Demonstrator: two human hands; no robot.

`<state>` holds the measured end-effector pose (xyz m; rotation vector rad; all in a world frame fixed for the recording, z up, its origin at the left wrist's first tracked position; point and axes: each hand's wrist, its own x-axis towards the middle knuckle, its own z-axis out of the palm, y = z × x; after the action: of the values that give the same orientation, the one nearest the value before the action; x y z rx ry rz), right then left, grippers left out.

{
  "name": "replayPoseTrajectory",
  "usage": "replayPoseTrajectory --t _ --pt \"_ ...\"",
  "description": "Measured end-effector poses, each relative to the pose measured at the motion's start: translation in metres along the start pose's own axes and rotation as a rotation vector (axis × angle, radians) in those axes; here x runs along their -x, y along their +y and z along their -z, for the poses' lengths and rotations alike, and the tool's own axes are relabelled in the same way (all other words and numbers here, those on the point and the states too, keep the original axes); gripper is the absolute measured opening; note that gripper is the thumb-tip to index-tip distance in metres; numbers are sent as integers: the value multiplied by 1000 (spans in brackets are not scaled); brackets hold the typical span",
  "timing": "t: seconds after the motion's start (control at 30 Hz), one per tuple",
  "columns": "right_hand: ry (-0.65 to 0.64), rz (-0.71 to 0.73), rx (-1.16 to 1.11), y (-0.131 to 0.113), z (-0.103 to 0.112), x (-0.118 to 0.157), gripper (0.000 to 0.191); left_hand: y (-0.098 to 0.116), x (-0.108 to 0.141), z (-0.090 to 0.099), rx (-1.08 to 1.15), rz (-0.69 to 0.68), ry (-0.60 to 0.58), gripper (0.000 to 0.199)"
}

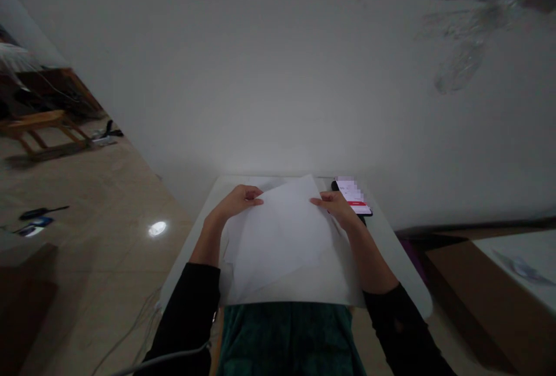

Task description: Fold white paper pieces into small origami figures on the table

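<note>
So I'm pinching the white sheet [282, 231] between left hand [240, 201] and right hand [336, 205], table [386, 237] below both grips. Guessing I'm mid-adjusting; next move probably needs even tension.

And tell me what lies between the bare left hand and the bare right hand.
In the head view, a flat white sheet of paper spans the stretch between the bare left hand and the bare right hand.
</note>
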<state>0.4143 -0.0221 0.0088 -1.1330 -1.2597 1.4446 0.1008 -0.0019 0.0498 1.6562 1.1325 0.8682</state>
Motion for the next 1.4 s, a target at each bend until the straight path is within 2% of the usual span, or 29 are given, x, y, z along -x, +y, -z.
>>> replayPoseTrajectory --t 0.07,0.13,0.3,0.37,0.47,0.53,0.6,0.7,0.87,1.1,1.4 --pt "54 66 31 -5 1 2 25 7 -4 -2 58 3 -36 12" --pt "126 119 67 -10 3 4 26 12 -9 -5 83 -32 -19 12" --pt "201 180 125 -17 8 9 30 14 -17 -18 79 -163 161 22" --pt "171 183 124 -18 11 11 28 12 -17 -21 51 -195 212 24" --pt "9 136 130 -20 14 14 22 11 -14 -22 0 -231 251 22" --pt "-93 99 122 -22 14 16 25 13 -12 -23 -55 -246 239 20" --pt "-109 87 98 -25 11 18 28 16 -10 -24 -125 -263 196 20" --pt "-12 100 81 -27 5 17 28 19 -8 -29 -192 -297 140 19" --pt "153 145 89 -25 4 15 29 21 -8 -35 -180 -312 68 19" --pt "165 215 59 -30 3 19 28 21 -8 -36 -126 -311 65 20" --pt "227 192 7 -32 2 20 30 26 -5 -39 -104 -281 69 23"
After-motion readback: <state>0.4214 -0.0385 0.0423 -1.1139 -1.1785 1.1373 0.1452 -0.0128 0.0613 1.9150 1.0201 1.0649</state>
